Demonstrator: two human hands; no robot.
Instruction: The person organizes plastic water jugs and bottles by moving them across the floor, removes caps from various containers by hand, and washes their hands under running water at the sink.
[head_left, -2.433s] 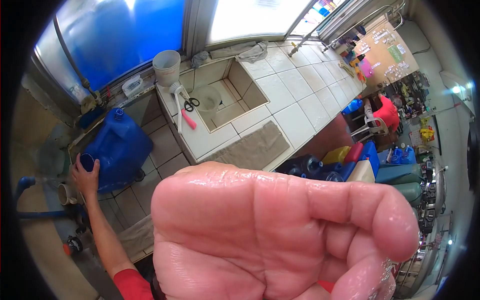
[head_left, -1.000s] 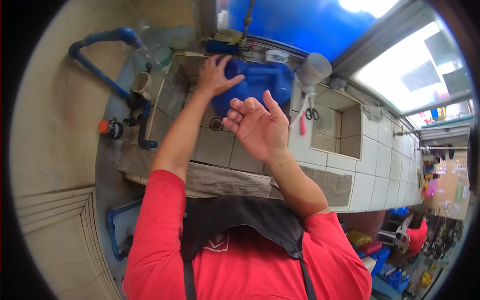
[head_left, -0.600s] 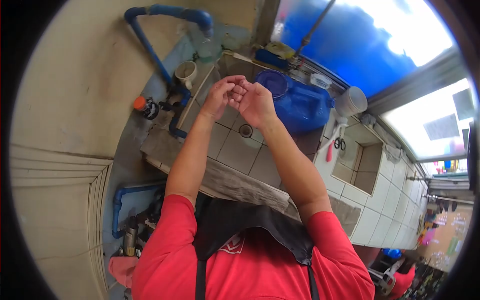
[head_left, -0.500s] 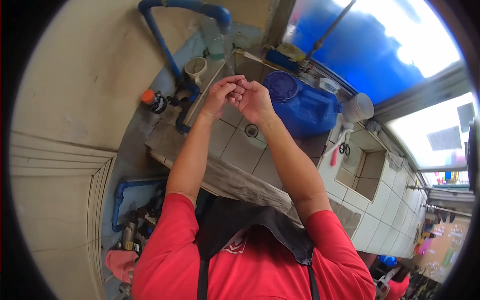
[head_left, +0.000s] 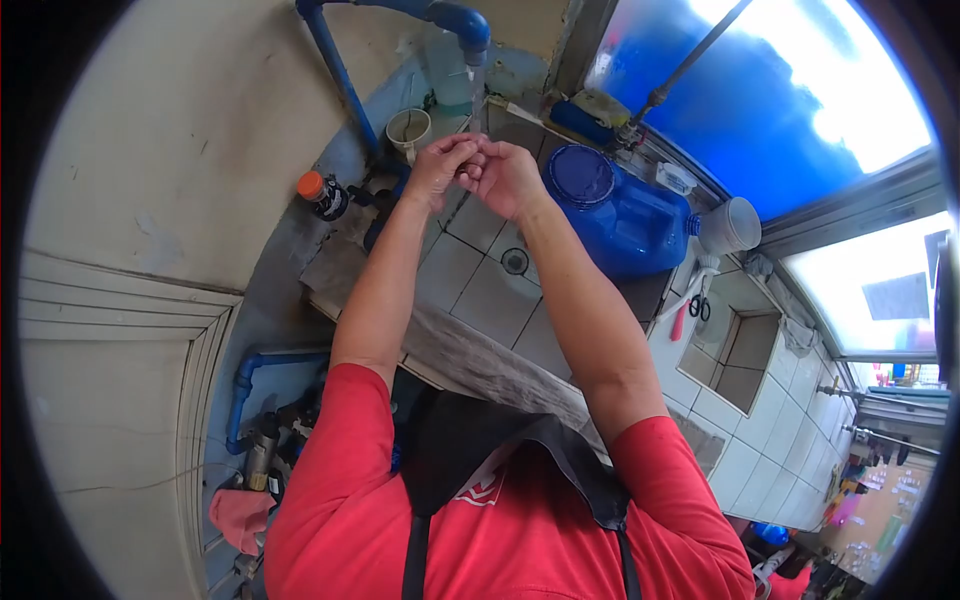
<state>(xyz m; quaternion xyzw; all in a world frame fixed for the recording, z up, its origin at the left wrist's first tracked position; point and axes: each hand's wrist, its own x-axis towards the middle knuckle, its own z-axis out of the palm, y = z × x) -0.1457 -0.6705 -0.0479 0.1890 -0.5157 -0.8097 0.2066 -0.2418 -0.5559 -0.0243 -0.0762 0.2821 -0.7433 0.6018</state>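
Observation:
My left hand (head_left: 434,174) and my right hand (head_left: 510,180) meet over the tiled sink (head_left: 465,275), fingers curled against each other. A stream of water (head_left: 477,100) falls from the blue pipe spout (head_left: 470,40) onto the fingertips. Both hands look wet. Whether anything small sits between the fingers is hidden. Just right of my right hand lies a blue plastic jug (head_left: 635,225) with a round lid. A pale mug (head_left: 408,130) stands on the ledge behind my left hand. Below the hands, the round drain (head_left: 514,262) shows in the sink floor.
An orange-capped bottle (head_left: 322,193) is by the left wall. A grey cloth (head_left: 470,350) covers the sink's front edge. To the right are a whitish cup (head_left: 733,226), black-handled scissors (head_left: 700,308) and a small tiled basin (head_left: 742,362). A window runs along the back right.
The view has shifted slightly, so the sink and jug appear further right and a little lower. My hands now meet the water stream, which earlier fell just behind them.

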